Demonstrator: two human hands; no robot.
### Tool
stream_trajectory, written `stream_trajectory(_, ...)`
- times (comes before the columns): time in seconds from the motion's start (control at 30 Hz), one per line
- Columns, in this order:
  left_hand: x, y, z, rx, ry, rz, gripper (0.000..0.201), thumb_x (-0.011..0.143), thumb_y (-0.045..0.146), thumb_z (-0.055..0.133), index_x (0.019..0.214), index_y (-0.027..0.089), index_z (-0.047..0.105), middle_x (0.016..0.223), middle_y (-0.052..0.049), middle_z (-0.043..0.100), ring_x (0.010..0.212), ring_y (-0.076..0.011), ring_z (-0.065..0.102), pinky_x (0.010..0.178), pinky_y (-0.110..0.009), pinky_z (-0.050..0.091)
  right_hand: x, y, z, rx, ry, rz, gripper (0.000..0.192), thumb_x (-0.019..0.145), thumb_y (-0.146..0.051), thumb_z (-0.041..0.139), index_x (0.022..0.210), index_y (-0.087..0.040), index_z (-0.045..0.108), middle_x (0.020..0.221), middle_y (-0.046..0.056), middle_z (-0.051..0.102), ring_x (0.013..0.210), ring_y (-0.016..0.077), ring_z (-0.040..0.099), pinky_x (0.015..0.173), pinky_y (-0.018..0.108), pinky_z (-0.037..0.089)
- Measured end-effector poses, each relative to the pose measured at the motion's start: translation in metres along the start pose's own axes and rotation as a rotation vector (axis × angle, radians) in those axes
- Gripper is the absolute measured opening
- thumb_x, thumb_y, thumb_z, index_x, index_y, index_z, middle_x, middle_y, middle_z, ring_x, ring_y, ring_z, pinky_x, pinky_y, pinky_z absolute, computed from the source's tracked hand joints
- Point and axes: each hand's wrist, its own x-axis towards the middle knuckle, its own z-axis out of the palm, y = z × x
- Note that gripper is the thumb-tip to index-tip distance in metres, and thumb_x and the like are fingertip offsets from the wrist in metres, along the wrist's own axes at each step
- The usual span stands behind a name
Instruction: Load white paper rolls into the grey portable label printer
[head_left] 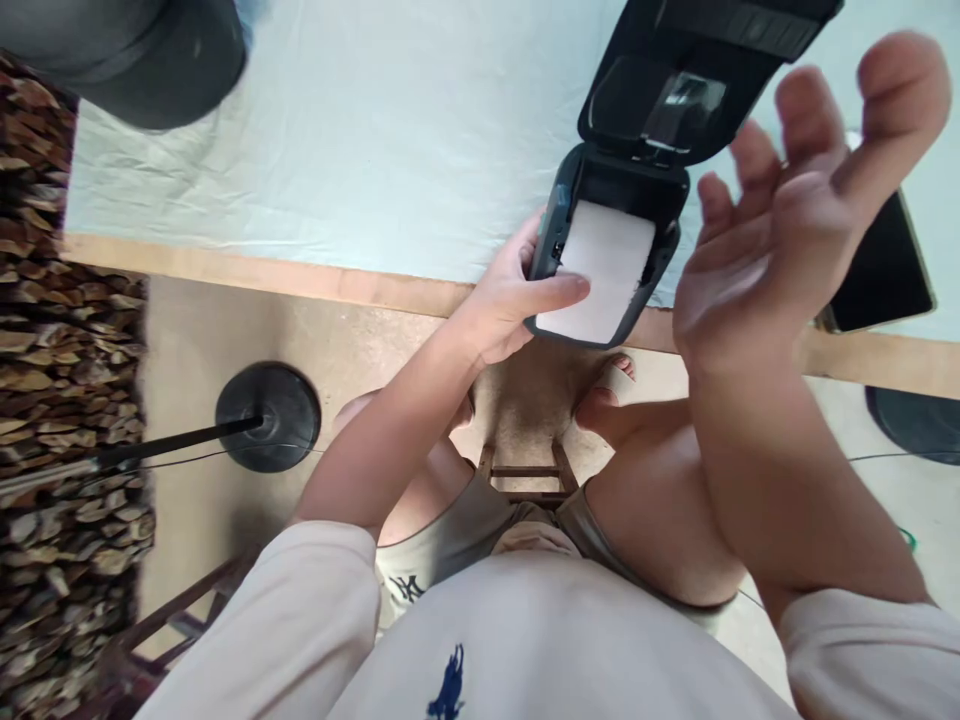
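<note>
A dark portable receipt printer (667,200) is held over the table's front edge, its hinged lid (675,75) swung up and away from me. White paper (607,250), apparently a roll, sits in its bay, with a ragged edge on the right. My left hand (525,295) grips the printer's left side, the thumb resting across the paper. To the right of the printer, my right hand (795,210) is raised with palm up and fingers spread, holding nothing. Behind that hand lies a dark-screened phone or tablet (885,265), partly hidden.
A pale cloth covers the table (360,150), which has a wooden front edge (300,275). At the upper left stands a large dark rounded object (150,60). Below are a round stand base (268,415), stacked firewood (67,420) and a wooden stool (529,480) between my legs.
</note>
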Motion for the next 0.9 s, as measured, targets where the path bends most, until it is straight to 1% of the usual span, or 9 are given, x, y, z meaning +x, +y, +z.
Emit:
stream_trajectory(0.07, -0.001, 0.001, 0.000, 0.017, 0.011, 0.002, 0.034, 0.065, 0.014, 0.059, 0.097, 0.020, 0.050, 0.085, 0.003, 0.058, 0.087, -0.0153, 0.061, 0.073, -0.024, 0.051, 0.004, 0.001, 0.002, 0.289, 0.021, 0.105, 0.040, 0.079, -0.036, 0.013, 0.119, -0.033, 0.012, 0.123, -0.004, 0.036, 0.115, 0.0089, 0.042, 0.094, 0.027, 0.040)
stream_trajectory(0.13, -0.001, 0.000, 0.000, 0.024, 0.018, 0.007, 0.035, 0.063, 0.014, 0.061, 0.096, 0.021, 0.050, 0.085, 0.004, 0.058, 0.084, -0.0140, 0.062, 0.071, -0.022, 0.050, 0.007, 0.006, 0.003, 0.411, 0.066, 0.146, 0.041, 0.080, -0.043, 0.011, 0.117, -0.030, 0.021, 0.113, -0.001, 0.044, 0.110, 0.0106, 0.046, 0.088, 0.027, 0.044)
stream_trajectory(0.2, -0.001, -0.001, -0.001, 0.022, 0.029, 0.007, 0.037, 0.062, 0.014, 0.063, 0.096, 0.022, 0.050, 0.082, 0.004, 0.058, 0.078, -0.0122, 0.062, 0.066, -0.020, 0.049, 0.009, 0.013, 0.005, 0.427, 0.059, 0.187, 0.040, 0.079, -0.047, 0.016, 0.112, -0.030, 0.030, 0.109, 0.000, 0.045, 0.108, 0.0120, 0.047, 0.084, 0.028, 0.046)
stream_trajectory(0.3, 0.000, -0.002, -0.001, 0.024, 0.051, 0.019, 0.037, 0.062, 0.016, 0.065, 0.095, 0.022, 0.050, 0.079, 0.004, 0.057, 0.076, -0.0117, 0.062, 0.063, -0.018, 0.049, 0.008, 0.018, 0.011, 0.459, -0.051, 0.245, 0.036, 0.076, -0.049, 0.028, 0.106, -0.030, 0.036, 0.107, 0.000, 0.046, 0.101, 0.0134, 0.050, 0.079, 0.029, 0.048)
stream_trajectory(0.47, -0.001, -0.003, 0.002, 0.032, 0.075, 0.065, 0.040, 0.065, 0.020, 0.064, 0.101, 0.022, 0.048, 0.085, 0.002, 0.059, 0.085, -0.0150, 0.062, 0.068, -0.022, 0.051, 0.003, 0.019, 0.018, 0.496, -0.223, 0.275, 0.048, 0.072, -0.040, 0.050, 0.113, -0.037, 0.026, 0.107, -0.003, 0.046, 0.093, 0.0065, 0.051, 0.085, 0.022, 0.048)
stream_trajectory(0.6, -0.003, -0.003, 0.001, 0.020, 0.079, 0.085, 0.042, 0.069, 0.026, 0.059, 0.108, 0.023, 0.045, 0.092, -0.001, 0.061, 0.094, -0.0172, 0.060, 0.070, -0.022, 0.051, 0.003, 0.022, 0.015, 0.550, -0.299, 0.275, 0.051, 0.072, -0.041, 0.051, 0.115, -0.038, 0.022, 0.106, -0.003, 0.045, 0.088, 0.0048, 0.051, 0.080, 0.020, 0.049)
stream_trajectory(0.77, -0.003, -0.003, 0.004, 0.106, 0.156, 0.087, 0.027, 0.079, 0.037, 0.042, 0.094, 0.018, 0.053, 0.096, -0.001, 0.060, 0.110, -0.0175, 0.051, 0.081, -0.025, 0.048, 0.004, 0.027, 0.016, 0.545, -0.304, 0.263, 0.053, 0.072, -0.041, 0.052, 0.115, -0.036, 0.024, 0.102, -0.003, 0.047, 0.085, 0.0044, 0.051, 0.078, 0.019, 0.049)
stream_trajectory(0.83, -0.004, -0.003, 0.008, 0.150, 0.172, 0.117, 0.030, 0.082, 0.038, 0.034, 0.093, 0.018, 0.054, 0.096, 0.000, 0.059, 0.110, -0.0160, 0.051, 0.082, -0.024, 0.047, 0.003, 0.029, 0.017, 0.555, -0.287, 0.270, 0.049, 0.072, -0.042, 0.051, 0.113, -0.036, 0.025, 0.106, -0.004, 0.047, 0.085, 0.0038, 0.051, 0.079, 0.018, 0.048)
stream_trajectory(0.9, -0.005, -0.001, 0.010, 0.238, 0.180, 0.134, 0.031, 0.082, 0.039, 0.034, 0.095, 0.019, 0.054, 0.096, -0.001, 0.058, 0.103, -0.0146, 0.054, 0.078, -0.022, 0.047, 0.002, 0.031, 0.016, 0.578, -0.282, 0.277, 0.045, 0.074, -0.043, 0.047, 0.113, -0.036, 0.026, 0.109, -0.005, 0.046, 0.084, 0.0031, 0.051, 0.079, 0.018, 0.048)
